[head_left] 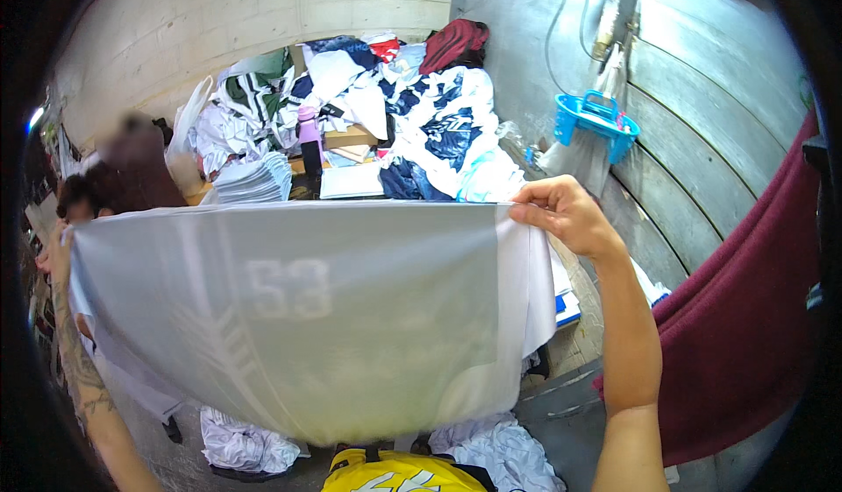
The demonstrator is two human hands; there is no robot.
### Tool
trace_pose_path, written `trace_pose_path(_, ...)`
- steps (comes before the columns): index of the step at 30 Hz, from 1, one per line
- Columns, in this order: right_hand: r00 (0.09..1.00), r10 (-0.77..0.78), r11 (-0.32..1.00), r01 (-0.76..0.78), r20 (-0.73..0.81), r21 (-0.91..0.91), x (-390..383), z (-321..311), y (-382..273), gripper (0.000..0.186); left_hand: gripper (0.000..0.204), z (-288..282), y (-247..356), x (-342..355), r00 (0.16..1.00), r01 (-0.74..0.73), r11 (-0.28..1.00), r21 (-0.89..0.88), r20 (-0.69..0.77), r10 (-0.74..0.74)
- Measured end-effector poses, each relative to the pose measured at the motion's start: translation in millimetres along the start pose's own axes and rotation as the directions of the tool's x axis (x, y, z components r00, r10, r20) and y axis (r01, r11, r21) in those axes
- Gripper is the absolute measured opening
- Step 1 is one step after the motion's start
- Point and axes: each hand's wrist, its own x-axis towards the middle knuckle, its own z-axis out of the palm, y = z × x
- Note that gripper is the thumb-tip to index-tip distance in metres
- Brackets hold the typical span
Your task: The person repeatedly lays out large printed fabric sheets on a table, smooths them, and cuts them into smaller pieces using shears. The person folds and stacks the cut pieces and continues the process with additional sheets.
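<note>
A wide sheet of grey-green fabric [386,317] with faint pale printed marks and white stripes hangs stretched between my two hands. At its far right corner, my right hand [566,218] pinches the upper edge between thumb and fingers. My left hand [58,253] is raised at the opposite upper corner, its fingers closed on the edge; the picture's dark rim partly cuts it off. The top edge runs nearly straight, while the lower part sags in a curve. Behind the right end, a paler layer of cloth [537,308] hangs down.
Beyond the fabric, a table bears heaped white and navy garments [447,132], a stack of folded cloth [250,182] and a purple bottle [309,132]. A blue basket [596,124] hangs on the right wall. Maroon cloth [745,334] drapes at right. White cloth bundles [246,444] lie below. People stand far left.
</note>
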Motion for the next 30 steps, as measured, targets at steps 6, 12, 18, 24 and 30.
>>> trace_pose_path(6,0.977,0.137,0.896,-0.193,-0.166,-0.399,122.8,17.0,82.2,0.021,0.041,120.1,78.3,27.2,0.963,-0.119,0.789,-0.602,0.122,0.238)
trace_pose_path(12,0.937,-0.095,0.947,-0.019,-0.337,-0.320,97.1,-39.9,30.1,0.019,0.047,-8.5,50.9,21.1,0.992,0.000,0.366,-0.931,-0.047,-0.121)
trace_pose_path(18,0.932,0.262,0.963,-0.271,-0.253,-0.003,11.0,46.7,116.8,0.010,0.045,3.9,25.1,-233.4,0.943,0.321,0.225,-0.920,0.288,-0.167)
trace_pose_path(24,0.874,0.272,0.832,-0.424,-0.403,-0.358,-12.0,197.6,243.8,0.008,0.029,161.9,65.5,-363.7,0.717,0.694,0.253,-0.675,0.682,-0.145)
trace_pose_path(30,0.680,0.610,0.725,-0.686,-0.407,-0.059,-49.0,262.0,295.0,0.014,0.027,234.8,76.7,-420.9,0.591,0.806,0.128,-0.577,0.794,-0.145)
